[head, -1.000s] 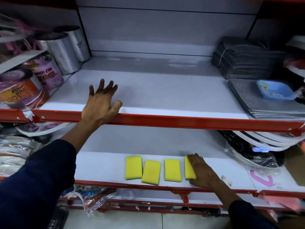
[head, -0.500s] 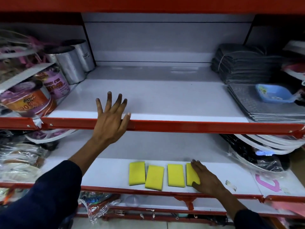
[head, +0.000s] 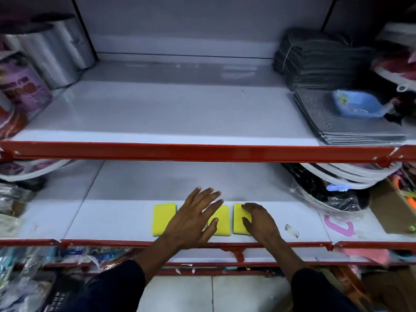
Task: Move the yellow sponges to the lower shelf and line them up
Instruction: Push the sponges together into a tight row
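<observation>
Neither hand is gripping anything: left hand (head: 195, 218) is spread flat, fingers apart, over the middle of the sponge row; right hand (head: 258, 221) lies open, palm down on the rightmost yellow sponge (head: 239, 218). All the sponges I can see are on the lower shelf (head: 108, 219), near its red front lip (head: 281, 245). Leftmost yellow sponge (head: 162, 218) is clear to see, a third (head: 221, 219) shows btwn the hands, and whatever sits under the left palm I can't make out.

Risks as I judge them: flat palms on soft foam tend to drag, so a sideways nudge could skew one sponge or bump its neighbor out of line, esp. w/ the gaps this small. Pulling toward me could tip one over the lip. Left hand also blocks my view of the row, so I can't check spacing there until it lifts.
</observation>
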